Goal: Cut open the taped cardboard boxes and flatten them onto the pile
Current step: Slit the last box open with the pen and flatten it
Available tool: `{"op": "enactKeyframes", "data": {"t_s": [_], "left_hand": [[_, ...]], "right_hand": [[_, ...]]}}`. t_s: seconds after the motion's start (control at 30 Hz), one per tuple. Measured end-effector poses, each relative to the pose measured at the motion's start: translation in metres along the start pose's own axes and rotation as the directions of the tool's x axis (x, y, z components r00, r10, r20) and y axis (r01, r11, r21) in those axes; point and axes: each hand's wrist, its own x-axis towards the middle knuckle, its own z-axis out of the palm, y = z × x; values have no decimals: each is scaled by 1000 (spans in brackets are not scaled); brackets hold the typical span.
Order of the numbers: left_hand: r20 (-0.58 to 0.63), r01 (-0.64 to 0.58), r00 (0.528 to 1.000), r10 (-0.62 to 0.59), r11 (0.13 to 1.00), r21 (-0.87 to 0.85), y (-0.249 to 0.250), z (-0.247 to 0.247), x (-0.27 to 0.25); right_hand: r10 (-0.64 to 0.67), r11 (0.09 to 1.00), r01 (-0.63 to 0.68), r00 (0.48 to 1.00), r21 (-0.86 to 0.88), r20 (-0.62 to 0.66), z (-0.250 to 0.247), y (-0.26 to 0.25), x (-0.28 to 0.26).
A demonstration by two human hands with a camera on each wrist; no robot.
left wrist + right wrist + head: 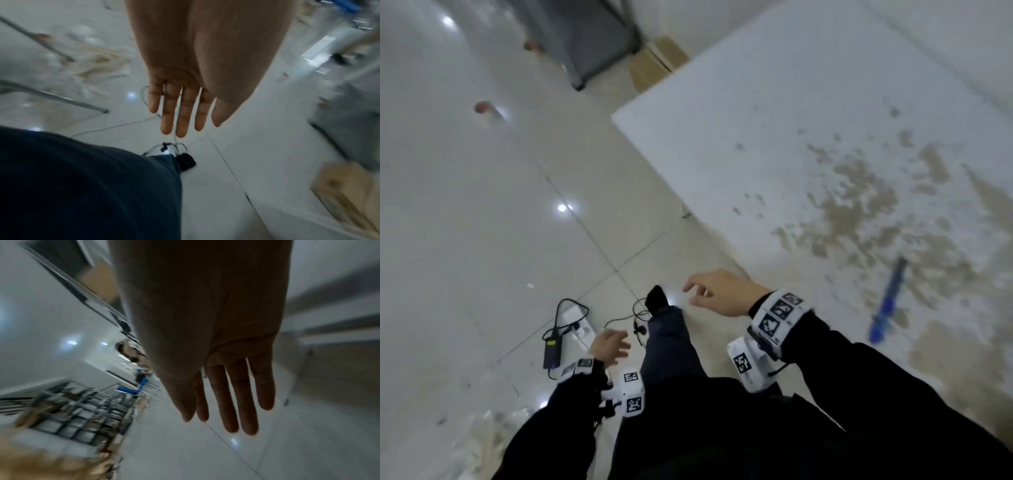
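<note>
Glossy pale floor tiles [482, 222] run under a scuffed white tabletop [808, 113] on the right, where a blue-handled cutter [887, 305] lies. A brown cardboard box [657, 63] sits on the floor far off, well apart from both hands. The left hand [610, 346] and right hand [722, 293] hang empty, fingers loose, above the floor.

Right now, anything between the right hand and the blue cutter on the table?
Nothing visible. The right hand hangs empty over the floor off the white table's near edge, and the blue cutter lies on the tabletop to its right. Only stained bare tabletop separates them. The left hand is empty too.
</note>
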Motion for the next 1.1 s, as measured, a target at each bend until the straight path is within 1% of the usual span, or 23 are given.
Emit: {"op": "enactKeyframes", "data": {"t_s": [0.03, 0.1, 0.13, 0.17, 0.23, 0.3, 0.37, 0.4, 0.47, 0.53, 0.6, 0.67, 0.73, 0.8, 0.83, 0.9, 0.97, 1.03, 1.1], "left_hand": [[-10, 95, 995, -97, 991, -94, -5, -24, 14], [-32, 226, 972, -235, 958, -175, -7, -66, 28], [-45, 262, 961, -274, 947, -187, -1, -86, 32], [-54, 269, 957, -284, 944, -189, 8, -105, 38], [-65, 229, 969, -240, 962, -146, 30, -140, 56], [-96, 181, 978, -184, 983, -41, 53, -166, 80], [-86, 123, 989, -119, 992, 40, 83, -182, 97], [-77, 97, 993, -90, 992, 84, 99, -189, 106], [-48, 44, 998, -37, 987, 152, 138, -204, 124], [-4, 12, 1000, -12, 986, 167, 180, -220, 146], [9, -24, 1000, 23, 985, 173, 225, -241, 170], [-19, -42, 999, 46, 982, 183, 273, -268, 193], [-22, -37, 999, 43, 978, 207, 315, -300, 210], [-20, -52, 998, 57, 979, 199, 359, -337, 235], [-25, -59, 998, 65, 982, 182, 372, -350, 243], [-36, -54, 997, 62, 983, 177, 417, -384, 269], [-27, -31, 999, 37, 980, 196, 459, -413, 296], [-11, -32, 999, 35, 974, 226, 505, -438, 327], [-8, -60, 998, 65, 958, 280, 552, -458, 364]], "right_hand": [[25, 1000, -25, 999, 6, 47, -4, -13, 32], [123, 986, -127, 991, 109, 46, -8, -29, 87], [189, 962, -190, 982, 194, 26, -11, -33, 113], [263, 922, -255, 965, 290, 13, -13, -35, 136], [412, 812, -373, 911, 448, 12, -18, -39, 178], [504, 736, -451, 863, 505, 36, -25, -43, 212], [557, 689, -498, 829, 527, 56, -33, -53, 240], [567, 670, -502, 821, 547, 60, -38, -59, 255], [588, 589, -487, 806, 645, 71, -51, -77, 288], [608, 525, -456, 792, 719, 58, -69, -97, 332], [598, 492, -409, 800, 769, 43, -95, -124, 382], [554, 530, -403, 831, 747, 55, -128, -154, 429], [494, 560, -373, 867, 740, 63, -163, -183, 463], [459, 605, -332, 888, 724, 24, -203, -209, 497], [445, 643, -324, 895, 693, 6, -215, -217, 505], [441, 697, -307, 896, 648, -48, -253, -234, 531], [432, 728, -294, 898, 619, -82, -286, -242, 553], [427, 741, -275, 897, 613, -113, -319, -245, 578], [452, 739, -268, 878, 619, -159, -347, -240, 603]]}}
